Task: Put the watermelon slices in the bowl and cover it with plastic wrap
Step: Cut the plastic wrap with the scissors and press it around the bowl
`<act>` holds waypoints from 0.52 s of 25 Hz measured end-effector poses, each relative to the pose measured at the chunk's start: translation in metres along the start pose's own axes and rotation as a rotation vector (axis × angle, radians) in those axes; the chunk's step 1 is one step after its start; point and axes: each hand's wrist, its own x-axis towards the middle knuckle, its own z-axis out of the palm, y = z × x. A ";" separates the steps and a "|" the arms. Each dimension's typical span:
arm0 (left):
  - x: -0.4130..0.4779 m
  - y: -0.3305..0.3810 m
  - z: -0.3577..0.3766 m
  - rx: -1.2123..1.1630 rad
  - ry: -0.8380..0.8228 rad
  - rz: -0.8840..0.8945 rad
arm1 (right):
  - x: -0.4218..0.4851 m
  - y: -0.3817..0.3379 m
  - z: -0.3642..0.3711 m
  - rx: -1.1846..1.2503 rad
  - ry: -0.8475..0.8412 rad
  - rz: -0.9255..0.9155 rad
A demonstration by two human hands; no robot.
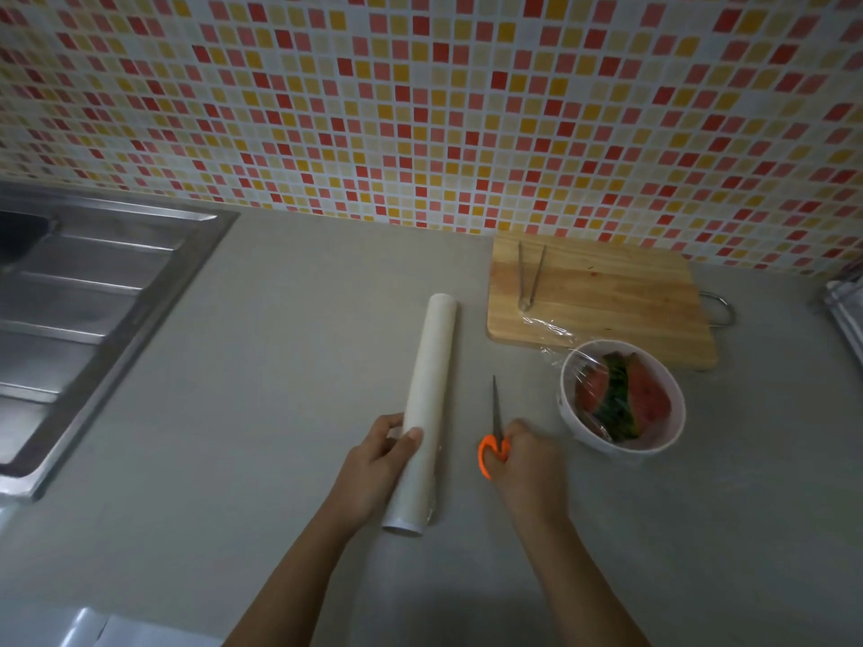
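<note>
Basically done: watermelon slices (623, 396) sit in the bowl (623, 443) under loose plastic wrap (553, 331). Left hand (380, 464) clamps the roll (427, 399); right hand (525, 462) is closed around the scissors (495, 434). Risk: untucked film lifting off, blades snagging it.

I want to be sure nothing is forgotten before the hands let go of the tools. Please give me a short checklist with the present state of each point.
1. Red watermelon slices inside the round white bowl: ok.
2. Clear plastic wrap lies over the bowl: ok; loose film trails onto the wooden cutting board.
3. Wrap pressed tight all around the rim: cannot tell.
4. White plastic wrap roll lies on the grey counter under the left hand grip: ok.
5. Orange-handled scissors closed, blades pointing away, in the right hand: ok.
6. Metal tongs rest on the board, clear of the bowl: ok.
</note>
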 end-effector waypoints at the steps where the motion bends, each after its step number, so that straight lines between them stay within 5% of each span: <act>1: 0.001 -0.002 0.000 0.130 0.004 0.050 | -0.003 -0.002 0.001 -0.022 -0.017 -0.007; 9: 0.000 0.002 0.006 0.612 0.024 0.231 | -0.030 -0.001 0.016 0.033 -0.017 -0.026; 13: -0.001 -0.006 0.008 0.605 0.031 0.190 | -0.040 -0.001 0.013 0.110 0.031 -0.066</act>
